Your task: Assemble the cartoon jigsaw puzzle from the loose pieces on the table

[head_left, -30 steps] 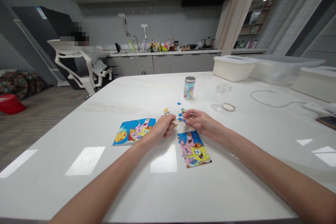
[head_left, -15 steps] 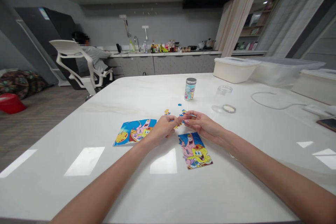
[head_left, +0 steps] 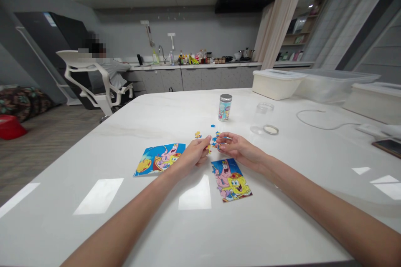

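Note:
My left hand (head_left: 196,152) is closed, thumb against curled fingers, above the table; what it grips, if anything, I cannot make out. Opposite it, my right hand (head_left: 240,149) has its thumb and fingers closed on a small puzzle piece (head_left: 219,147), partly hidden by the fingertips. Loose blue and yellow puzzle pieces (head_left: 214,138) lie between and just beyond the hands. Below my right hand is a partly assembled cartoon puzzle (head_left: 231,180) with a stepped left edge. A picture sheet (head_left: 159,159) with a matching cartoon lies left of my left hand, partly behind it.
Beyond the pieces stands a cartoon-printed tin (head_left: 224,108). A clear jar (head_left: 263,117) and a round lid (head_left: 271,129) are to its right. Storage boxes (head_left: 277,83), a white cable (head_left: 326,125) and a phone (head_left: 387,148) occupy the right side. A person (head_left: 111,71) sits at the far left.
My hands have drawn slightly apart, uncovering more loose pieces between them. The view has shifted a little; the puzzle and sheet lie as before.

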Demonstrator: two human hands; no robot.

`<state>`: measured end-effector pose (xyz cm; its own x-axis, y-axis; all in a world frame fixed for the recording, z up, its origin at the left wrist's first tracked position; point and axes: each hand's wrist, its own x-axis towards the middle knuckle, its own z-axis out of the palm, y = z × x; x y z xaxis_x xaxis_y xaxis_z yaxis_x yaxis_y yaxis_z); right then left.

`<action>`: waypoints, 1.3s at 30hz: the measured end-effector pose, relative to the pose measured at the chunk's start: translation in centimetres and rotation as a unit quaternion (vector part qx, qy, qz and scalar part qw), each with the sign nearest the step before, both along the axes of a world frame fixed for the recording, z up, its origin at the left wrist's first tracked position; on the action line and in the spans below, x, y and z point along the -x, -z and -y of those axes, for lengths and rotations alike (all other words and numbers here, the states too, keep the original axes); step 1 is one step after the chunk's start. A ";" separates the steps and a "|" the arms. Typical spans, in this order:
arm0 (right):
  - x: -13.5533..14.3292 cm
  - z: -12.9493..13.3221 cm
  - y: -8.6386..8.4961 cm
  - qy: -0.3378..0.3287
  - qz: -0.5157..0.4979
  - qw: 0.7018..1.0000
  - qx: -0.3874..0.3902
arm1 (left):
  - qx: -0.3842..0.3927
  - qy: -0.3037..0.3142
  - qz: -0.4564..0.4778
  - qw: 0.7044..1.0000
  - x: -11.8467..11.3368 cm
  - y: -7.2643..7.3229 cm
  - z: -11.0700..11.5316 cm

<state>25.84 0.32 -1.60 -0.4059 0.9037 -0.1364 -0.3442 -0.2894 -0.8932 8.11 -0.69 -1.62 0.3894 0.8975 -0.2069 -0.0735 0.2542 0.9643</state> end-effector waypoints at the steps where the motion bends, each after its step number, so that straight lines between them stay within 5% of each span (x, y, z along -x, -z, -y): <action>1: 0.0 0.0 0.0 -0.001 0.000 1.000 0.001 | -0.001 0.000 -0.001 1.000 0.0 0.0 0.0; 26: -0.2 -0.5 1.0 0.021 0.005 1.000 -0.001 | -0.084 -0.058 -0.081 0.991 0.2 -0.5 0.3; 39: -0.1 -0.3 0.4 0.039 0.014 0.999 0.019 | -0.132 -0.025 -0.122 0.983 0.4 -0.2 0.2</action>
